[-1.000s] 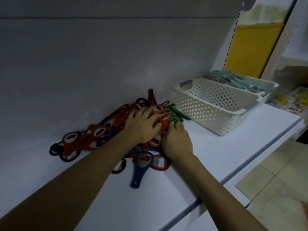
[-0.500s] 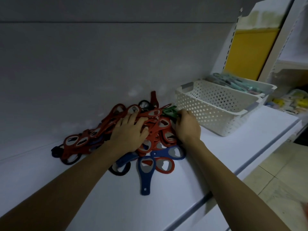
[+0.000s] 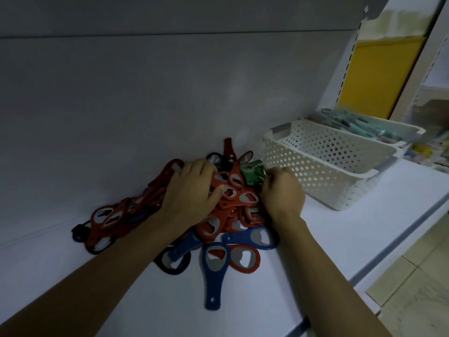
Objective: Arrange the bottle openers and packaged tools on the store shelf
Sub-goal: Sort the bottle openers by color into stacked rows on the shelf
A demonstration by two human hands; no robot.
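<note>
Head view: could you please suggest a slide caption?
Left hand rests on a pile of bottle openers; right hand grips the green openers beside a white basket.

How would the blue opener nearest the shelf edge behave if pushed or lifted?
The blue opener looks flat and rigid: probably stiff, not apt to roll. On the smooth white shelf it would likely slide when pushed. The red opener against its head may shift with it.

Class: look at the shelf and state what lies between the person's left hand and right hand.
In the head view, red bottle openers of the pile fill the gap between left hand and right hand.
</note>
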